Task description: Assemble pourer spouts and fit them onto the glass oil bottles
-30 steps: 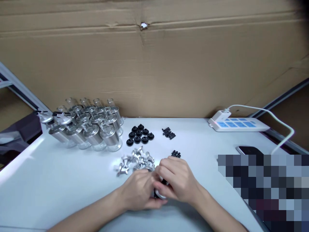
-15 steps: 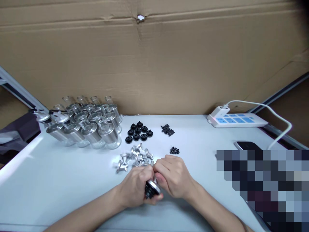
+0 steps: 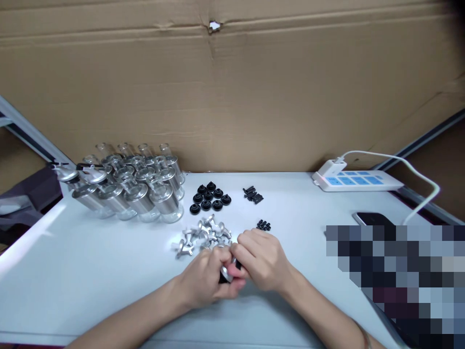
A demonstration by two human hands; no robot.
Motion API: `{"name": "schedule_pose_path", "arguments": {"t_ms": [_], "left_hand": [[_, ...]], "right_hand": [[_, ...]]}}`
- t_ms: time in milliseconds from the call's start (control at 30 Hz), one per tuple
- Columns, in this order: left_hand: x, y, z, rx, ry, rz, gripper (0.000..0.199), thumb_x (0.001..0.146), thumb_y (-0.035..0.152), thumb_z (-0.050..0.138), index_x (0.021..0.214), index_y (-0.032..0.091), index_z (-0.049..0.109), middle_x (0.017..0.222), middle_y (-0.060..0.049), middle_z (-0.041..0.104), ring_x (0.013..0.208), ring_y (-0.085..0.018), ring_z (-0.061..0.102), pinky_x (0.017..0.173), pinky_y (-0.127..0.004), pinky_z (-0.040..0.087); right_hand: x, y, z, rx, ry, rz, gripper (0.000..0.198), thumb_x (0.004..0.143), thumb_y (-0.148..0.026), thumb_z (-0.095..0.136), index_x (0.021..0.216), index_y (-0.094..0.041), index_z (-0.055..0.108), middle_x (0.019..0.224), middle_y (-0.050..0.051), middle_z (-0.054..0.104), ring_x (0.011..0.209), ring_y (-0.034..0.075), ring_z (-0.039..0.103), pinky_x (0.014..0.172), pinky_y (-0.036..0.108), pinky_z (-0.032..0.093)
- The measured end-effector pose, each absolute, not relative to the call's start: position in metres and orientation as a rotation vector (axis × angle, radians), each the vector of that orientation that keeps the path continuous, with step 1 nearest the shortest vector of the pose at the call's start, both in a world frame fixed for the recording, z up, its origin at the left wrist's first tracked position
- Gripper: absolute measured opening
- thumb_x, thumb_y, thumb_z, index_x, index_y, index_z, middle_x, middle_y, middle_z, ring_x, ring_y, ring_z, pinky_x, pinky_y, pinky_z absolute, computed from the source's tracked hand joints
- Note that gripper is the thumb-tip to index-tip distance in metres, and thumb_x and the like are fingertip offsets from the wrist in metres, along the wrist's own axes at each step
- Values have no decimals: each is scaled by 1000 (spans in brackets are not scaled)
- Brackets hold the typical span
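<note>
Holding one round silver-metal-and-black part (image 3: 225, 275) from my end: I've got the left hand's (image 3: 201, 276) fingers curled nearly closed around it, the right hand's (image 3: 261, 259) folded in tight at its right side, fingertips partly hidden. Part sits between both hands over the white tabletop (image 3: 90, 271), just nearer me than a loose heap of shiny silver metal spout pieces (image 3: 209, 228); tiny black rings (image 3: 263, 225) lie just beyond the right hand, round black stoppers (image 3: 208, 196) past the heap.
</note>
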State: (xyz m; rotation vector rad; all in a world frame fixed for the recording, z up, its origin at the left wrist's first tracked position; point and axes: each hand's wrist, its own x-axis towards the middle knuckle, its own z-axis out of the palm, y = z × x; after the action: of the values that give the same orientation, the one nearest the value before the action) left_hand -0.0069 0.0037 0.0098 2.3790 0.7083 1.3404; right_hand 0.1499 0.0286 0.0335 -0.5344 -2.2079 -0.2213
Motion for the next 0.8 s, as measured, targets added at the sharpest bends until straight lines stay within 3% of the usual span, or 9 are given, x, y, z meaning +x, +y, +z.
{"name": "schedule_pose_path", "arguments": {"t_ms": [67,200,300,500,600,800], "left_hand": [[-6,4,9,2372,694,1313,16,91,30,44,88,23,31,62,6,41,46,-8,37,42,-18,32],[-7,8,7,2465,602,1242,16,87,21,45,85,24,29,67,5,42,51,-9,40,46,-18,34],[-8,13,6,2447,600,1296,15,88,23,42,87,24,27,68,4,41,52,-9,40,47,-18,35],[-10,15,5,2537,652,1342,13,91,30,40,90,24,28,65,5,42,49,-10,40,45,-20,33],[-10,14,4,2600,645,1294,12,90,30,40,90,23,29,62,5,44,47,-10,41,44,-21,33],[-10,11,4,2673,661,1232,12,86,28,42,89,22,31,62,4,51,45,-10,44,43,-22,36]], "right_hand": [[149,27,31,-527,-2175,-133,54,101,-35,20,56,-19,47,47,0,46,44,12,37,46,28,27],[149,25,29,-661,-1931,372,45,101,-26,20,66,-20,47,51,-3,49,43,9,43,47,22,34],[154,30,33,-852,-1829,542,37,99,-30,27,71,-20,49,56,-3,48,46,9,44,48,21,35],[197,72,29,-1367,-1561,567,29,91,-42,42,78,-20,56,60,-2,49,54,14,47,53,25,37],[223,94,15,-1574,-1631,496,20,87,-34,43,88,-19,56,63,0,55,56,16,51,58,28,40],[232,110,-8,-1656,-1897,489,17,82,-23,42,80,-20,59,73,5,64,71,21,61,70,32,46]]}}
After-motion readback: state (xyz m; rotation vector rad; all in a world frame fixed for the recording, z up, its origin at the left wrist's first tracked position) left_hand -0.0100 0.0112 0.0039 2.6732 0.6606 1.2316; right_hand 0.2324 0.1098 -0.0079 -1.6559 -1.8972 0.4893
